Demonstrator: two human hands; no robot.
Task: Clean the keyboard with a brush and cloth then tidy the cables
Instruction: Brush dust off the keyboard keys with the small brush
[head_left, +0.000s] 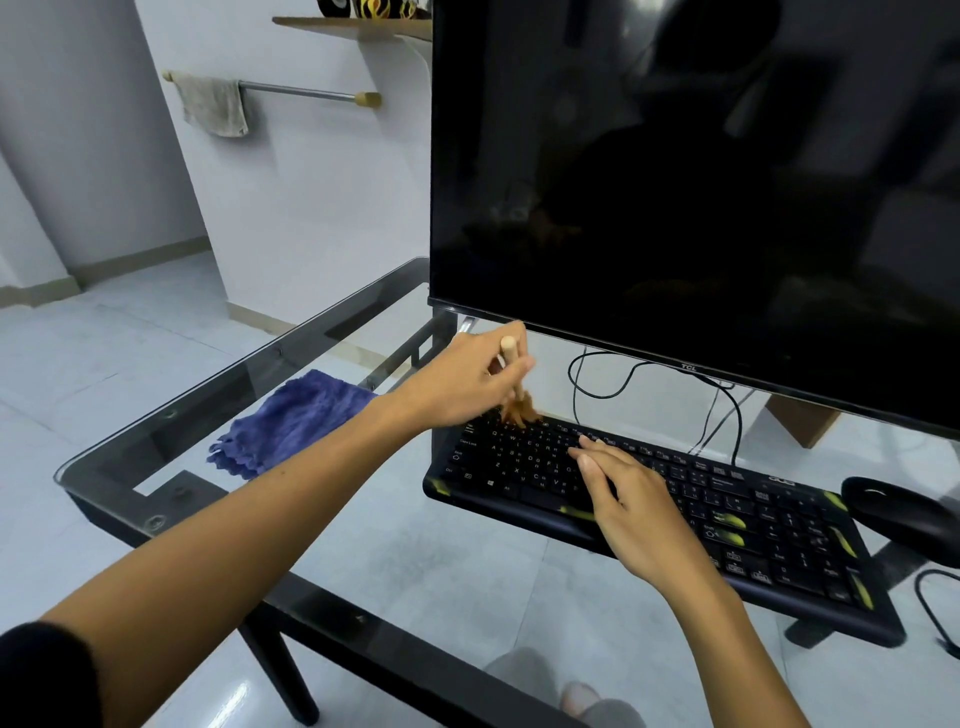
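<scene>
A black keyboard (737, 525) lies on the glass table (332, 525) under a dark monitor. My left hand (467, 379) is shut on a wooden-handled brush (514, 384), whose brown bristles touch the keyboard's upper left keys. My right hand (634, 509) rests flat on the middle keys, fingers spread, holding nothing. A blue cloth (296, 421) lies crumpled on the glass, left of the keyboard. Black cables (613, 384) loop behind the keyboard, below the monitor.
The black monitor (696, 182) stands close behind the keyboard. A black mouse (904, 514) sits at the right, with another cable (930, 603) curling near the table's right edge. A towel rail (306, 93) hangs on the wall at the back left.
</scene>
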